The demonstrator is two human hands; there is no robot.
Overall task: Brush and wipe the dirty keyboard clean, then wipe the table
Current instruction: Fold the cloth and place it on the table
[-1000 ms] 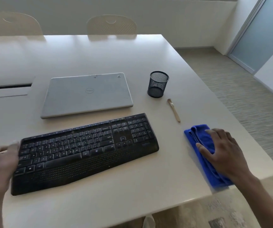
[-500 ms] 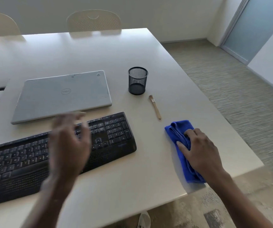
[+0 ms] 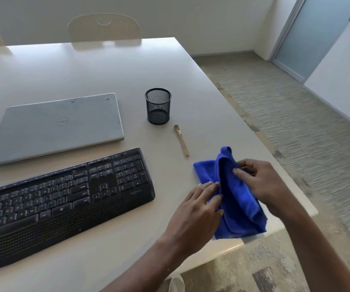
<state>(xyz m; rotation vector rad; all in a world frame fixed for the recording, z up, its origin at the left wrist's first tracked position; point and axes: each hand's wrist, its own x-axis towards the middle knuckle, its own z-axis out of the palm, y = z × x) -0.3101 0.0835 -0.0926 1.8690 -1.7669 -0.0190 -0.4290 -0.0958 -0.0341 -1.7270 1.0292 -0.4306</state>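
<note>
cloth (image 3: 239,207) | held between left grip (image 3: 195,209), right grip (image 3: 260,182) | right of keyboard (image 3: 64,199)

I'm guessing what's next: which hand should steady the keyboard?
Probably left: both hold the cloth, but the left hand is nearest the keyboard; the right hand is farther off.

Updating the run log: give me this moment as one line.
left hand: holds blue cloth | right hand: pinches blue cloth | brush: lying on table | keyboard: untouched
</note>
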